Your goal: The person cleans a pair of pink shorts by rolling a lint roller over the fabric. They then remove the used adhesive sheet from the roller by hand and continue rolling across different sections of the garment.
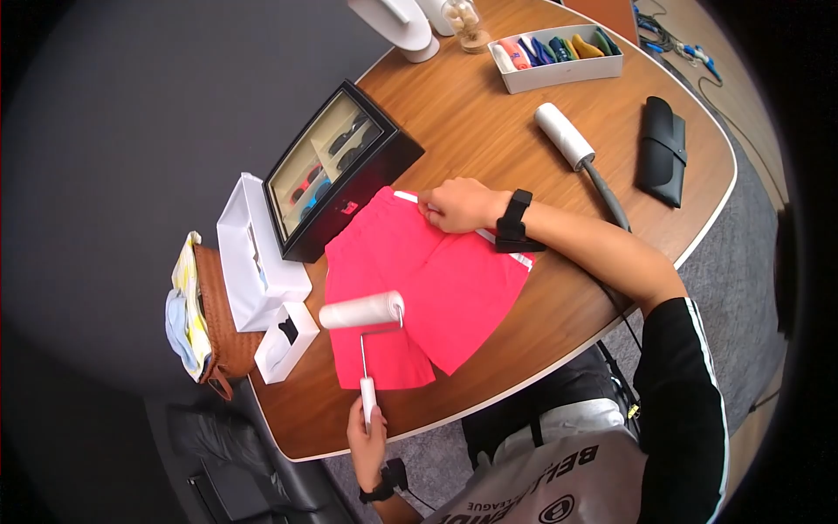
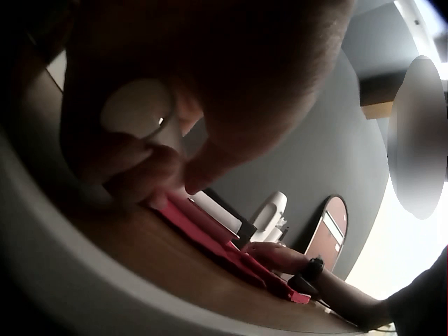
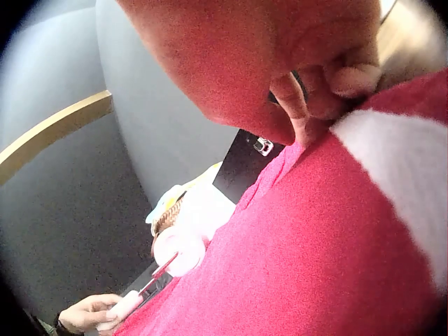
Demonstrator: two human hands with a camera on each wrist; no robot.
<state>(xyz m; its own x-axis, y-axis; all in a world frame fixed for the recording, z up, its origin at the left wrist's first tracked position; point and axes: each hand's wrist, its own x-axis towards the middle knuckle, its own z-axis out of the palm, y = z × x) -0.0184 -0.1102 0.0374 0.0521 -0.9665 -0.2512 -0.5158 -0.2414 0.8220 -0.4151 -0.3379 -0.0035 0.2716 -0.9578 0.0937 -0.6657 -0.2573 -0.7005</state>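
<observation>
Pink shorts (image 1: 471, 301) with white side stripes lie spread on the wooden table. My left hand (image 1: 367, 441) grips the white handle of a lint roller (image 1: 362, 310), whose white roll is over one leg of the shorts. In the left wrist view, fingers curl round the handle (image 2: 136, 112). My right hand (image 1: 467, 206) is at the far striped side of the shorts, its fingers bent and pinching the cloth there. The right wrist view shows thumb and fingertips right at the pink fabric (image 3: 308, 231), with the roller (image 3: 180, 250) beyond.
A black display case (image 1: 384, 153) with sunglasses stands behind the shorts. White boxes (image 1: 284, 288) and a brown woven basket (image 1: 223, 288) are at the left. Farther right are a box of rolled colourful cloth items (image 1: 563, 77), a second lint roller (image 1: 566, 135) and a black glasses case (image 1: 662, 153).
</observation>
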